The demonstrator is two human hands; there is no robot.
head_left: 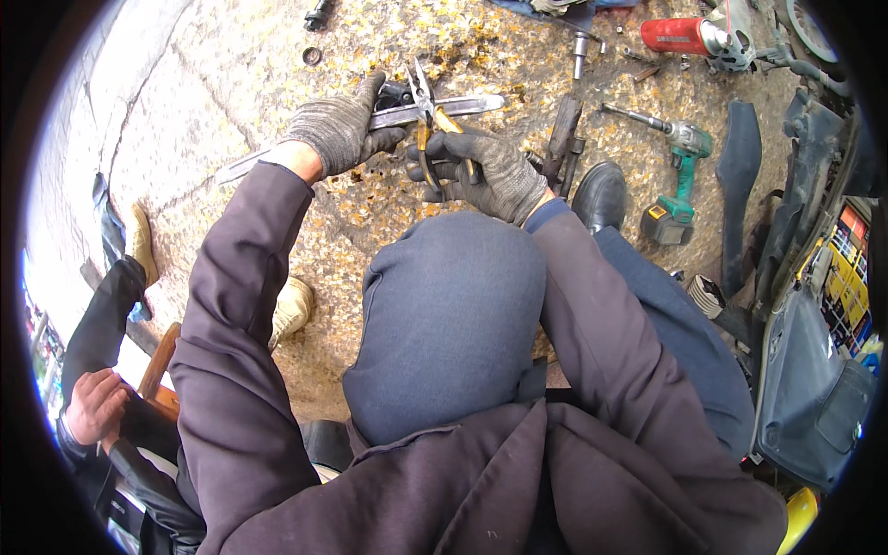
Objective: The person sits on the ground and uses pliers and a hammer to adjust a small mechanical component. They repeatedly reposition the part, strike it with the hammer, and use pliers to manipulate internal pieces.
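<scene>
My left hand (335, 131), in a grey work glove, is closed around a long flat metal bar (476, 104) with its thumb and fingers. The bar reaches out on both sides of the glove and slants up to the right. A small black part (392, 95) sits against the bar by my left thumb; its kind is unclear. In my right hand (499, 174), also gloved, are pliers with yellow-and-black handles (448, 122). Their jaws point away from me, slightly apart, and cross over the bar. I cannot tell whether the jaws touch the bar or the black part.
On the stained ground to the right lie a green cordless impact wrench (686, 153), a dark metal tool (561, 134) and a long black panel (737, 153). A red spray can (675, 36) is at far right. A small ring (312, 56) lies far left. Another person's hands (96, 407) are at left.
</scene>
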